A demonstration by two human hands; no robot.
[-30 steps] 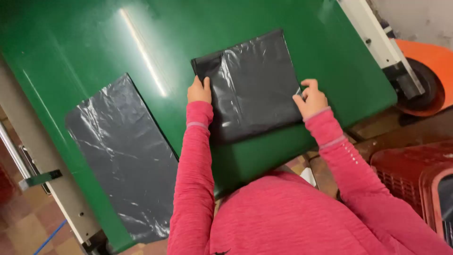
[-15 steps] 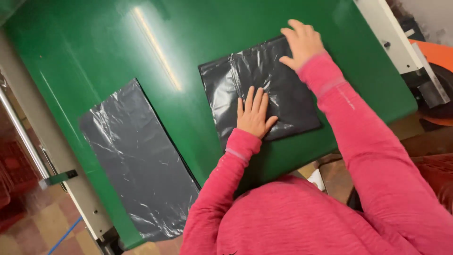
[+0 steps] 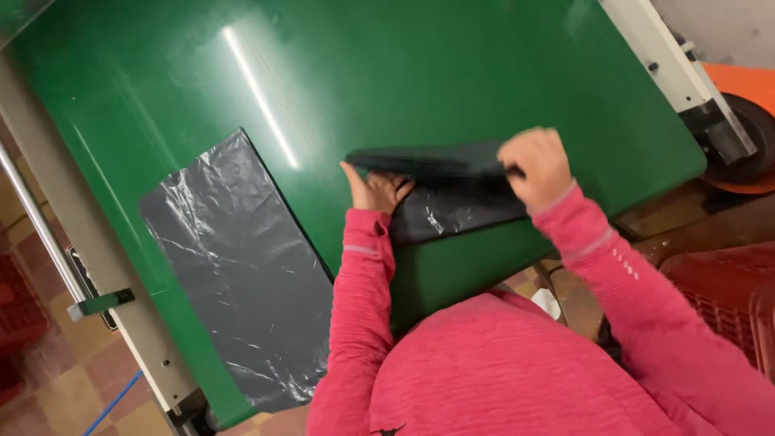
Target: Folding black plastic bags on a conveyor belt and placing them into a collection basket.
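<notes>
Hands, two, both yours, at the centre of the frame. Your right hand [image 3: 535,164] was clenched on the raised far edge of the dark grey plastic bag [image 3: 452,190], carrying that edge over toward you. Your left hand [image 3: 374,190] lay beneath the lifted flap, fingers curled and pressing on the lower layer; whether it pinched the plastic could not be told. The bag's long axis ran left to right, spanning both hands, with the fold line level with your knuckles and the right hand nearer the free edge. Lower layer: flat on the green table [image 3: 452,73], close to its near edge. Second grey bag [image 3: 238,266]: spread flat at lower left, well apart. Beyond: white frame rail [image 3: 674,69] upper right, red crate [image 3: 726,299] lower right, tiled floor [image 3: 48,379] lower left.
</notes>
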